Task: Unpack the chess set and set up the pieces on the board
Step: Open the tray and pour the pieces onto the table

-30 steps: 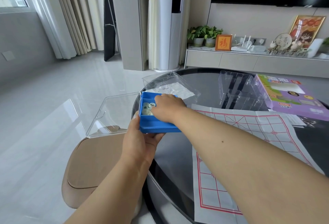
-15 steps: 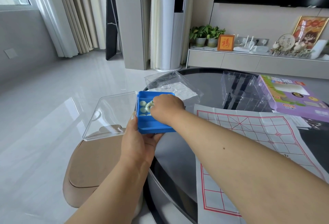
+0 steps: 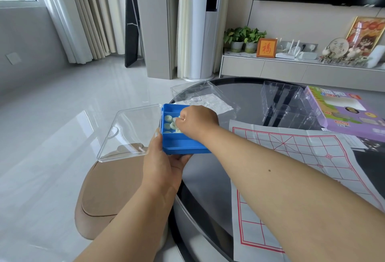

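We hold a shallow blue plastic box (image 3: 183, 146) at the left edge of the round dark glass worktop (image 3: 245, 97), our left hand (image 3: 164, 168) closed around its near left corner, thumb up against the side wall and fingers under the base. Its clear plastic hinged lid (image 3: 129, 132) is swung fully open to the left and hangs out past the worktop edge, above a tan rounded stool (image 3: 112, 195) on the floor. Our right hand (image 3: 198, 121) reaches into the box from the right with its fingers curled down among the pale green round chess pieces (image 3: 167, 125) lying in the far compartment; the fingertips are pinched close together, but we cannot tell whether a piece is actually caught between them. The near part of the box looks bare blue. To the right, a white paper board printed with a red grid (image 3: 302, 157) lies flat on the worktop, creased and reaching to the near rim. Beyond it stands a clear plastic tray insert (image 3: 285, 105), and just beside that a purple cardboard game box (image 3: 345, 113). A crumpled clear plastic bag (image 3: 200, 97) with a white sheet inside lies behind the blue box, near the far left rim.
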Demonstrator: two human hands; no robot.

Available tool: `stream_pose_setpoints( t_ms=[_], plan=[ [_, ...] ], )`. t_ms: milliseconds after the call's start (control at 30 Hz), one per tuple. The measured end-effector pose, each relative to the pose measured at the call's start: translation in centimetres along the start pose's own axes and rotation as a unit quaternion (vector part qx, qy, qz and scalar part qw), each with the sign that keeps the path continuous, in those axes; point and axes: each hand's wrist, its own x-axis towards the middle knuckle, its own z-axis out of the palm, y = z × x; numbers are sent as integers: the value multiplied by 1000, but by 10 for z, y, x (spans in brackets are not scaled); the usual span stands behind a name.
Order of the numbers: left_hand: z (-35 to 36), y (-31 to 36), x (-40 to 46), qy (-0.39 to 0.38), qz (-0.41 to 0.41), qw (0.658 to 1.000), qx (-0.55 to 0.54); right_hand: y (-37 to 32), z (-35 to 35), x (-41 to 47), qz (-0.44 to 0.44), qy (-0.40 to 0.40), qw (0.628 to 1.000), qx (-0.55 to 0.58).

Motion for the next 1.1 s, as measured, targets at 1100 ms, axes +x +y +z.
stream_pose_setpoints(
  t_ms=[1100],
  plan=[
    [-15,10,13,146,103,977,-113,31,26,-37,184,46,976,103]
  ],
)
